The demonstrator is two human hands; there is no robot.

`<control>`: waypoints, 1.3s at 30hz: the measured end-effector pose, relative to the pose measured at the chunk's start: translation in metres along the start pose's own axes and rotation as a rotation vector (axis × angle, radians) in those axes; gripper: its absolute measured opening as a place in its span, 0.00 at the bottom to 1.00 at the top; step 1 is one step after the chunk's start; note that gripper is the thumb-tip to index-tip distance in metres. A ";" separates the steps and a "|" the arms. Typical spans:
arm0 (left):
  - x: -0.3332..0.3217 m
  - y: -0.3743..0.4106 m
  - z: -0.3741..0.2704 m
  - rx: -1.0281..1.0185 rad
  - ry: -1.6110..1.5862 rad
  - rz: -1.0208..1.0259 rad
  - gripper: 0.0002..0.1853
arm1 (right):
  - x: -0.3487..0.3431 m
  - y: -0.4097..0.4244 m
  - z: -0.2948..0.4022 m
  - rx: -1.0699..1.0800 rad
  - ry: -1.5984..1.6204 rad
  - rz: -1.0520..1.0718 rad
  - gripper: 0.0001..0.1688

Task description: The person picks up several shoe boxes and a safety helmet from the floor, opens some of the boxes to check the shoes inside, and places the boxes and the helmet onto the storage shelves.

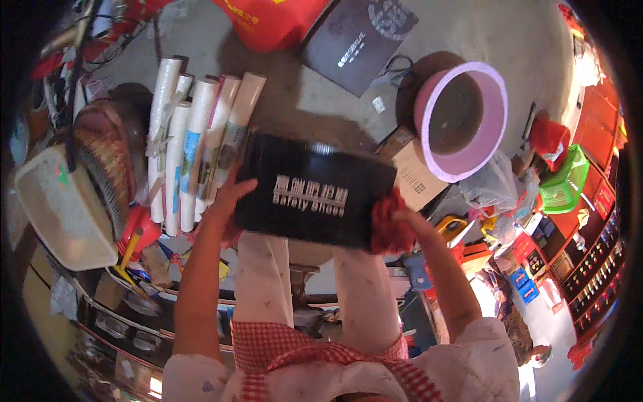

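A black shoe box (316, 188) with white printing on its lid is held level in front of my thighs. My left hand (228, 201) grips its left end, the thumb on the lid's edge and the other fingers largely hidden. At the right end my right hand (404, 221) holds the box, with red cloth or netting (389, 223) bunched between the hand and the box; whether this is a glove I cannot tell. More red material shows beneath my left hand.
Upright rolls of patterned sheet (188, 151) stand to the left, beside a whitish plastic basin (70, 211). A purple tub (462, 120) with liquid is at the right, next to a brown cardboard box (417, 176). A dark flat box (359, 45) lies on the floor ahead. Shelves line the far right.
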State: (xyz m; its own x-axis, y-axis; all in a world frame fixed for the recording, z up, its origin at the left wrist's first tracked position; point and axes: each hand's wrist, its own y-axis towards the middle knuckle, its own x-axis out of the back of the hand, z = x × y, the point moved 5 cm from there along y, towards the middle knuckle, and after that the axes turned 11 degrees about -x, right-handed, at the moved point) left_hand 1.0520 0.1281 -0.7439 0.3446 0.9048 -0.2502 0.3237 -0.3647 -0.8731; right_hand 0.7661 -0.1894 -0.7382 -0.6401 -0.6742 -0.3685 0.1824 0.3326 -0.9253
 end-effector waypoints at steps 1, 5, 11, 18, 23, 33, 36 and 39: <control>-0.008 -0.031 -0.009 0.017 -0.082 -0.014 0.44 | -0.009 -0.026 -0.011 -0.006 0.001 -0.006 0.30; -0.006 -0.120 -0.018 -0.094 0.112 -0.076 0.45 | -0.042 -0.131 -0.030 -0.034 -0.012 -0.040 0.30; -0.044 -0.262 -0.068 -0.428 -0.032 -0.024 0.49 | -0.089 -0.243 -0.004 0.012 -0.159 -0.010 0.29; -0.052 -0.449 -0.073 -0.461 -0.163 -0.063 0.57 | -0.161 -0.329 0.019 0.029 -0.470 0.104 0.28; -0.021 -0.531 0.006 -0.750 -0.320 -0.070 0.54 | -0.236 -0.365 -0.019 0.029 -0.722 0.174 0.27; -0.006 -0.748 0.133 -1.188 -0.540 -0.383 0.50 | -0.402 -0.419 -0.135 -0.007 -1.158 0.205 0.27; -0.056 -0.834 0.198 -1.195 -0.470 -0.479 0.53 | -0.421 -0.456 -0.194 0.037 -1.270 0.253 0.27; -0.063 -0.826 0.221 -1.274 -0.636 -0.561 0.53 | -0.465 -0.473 -0.199 0.045 -1.374 0.314 0.27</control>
State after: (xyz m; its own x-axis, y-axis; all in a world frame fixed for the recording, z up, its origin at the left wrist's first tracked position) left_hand 0.5682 0.4213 -0.0992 -0.3919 0.8063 -0.4431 0.9114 0.4059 -0.0675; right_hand 0.8288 0.0986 -0.1112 0.6548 -0.6820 -0.3258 0.2194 0.5840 -0.7815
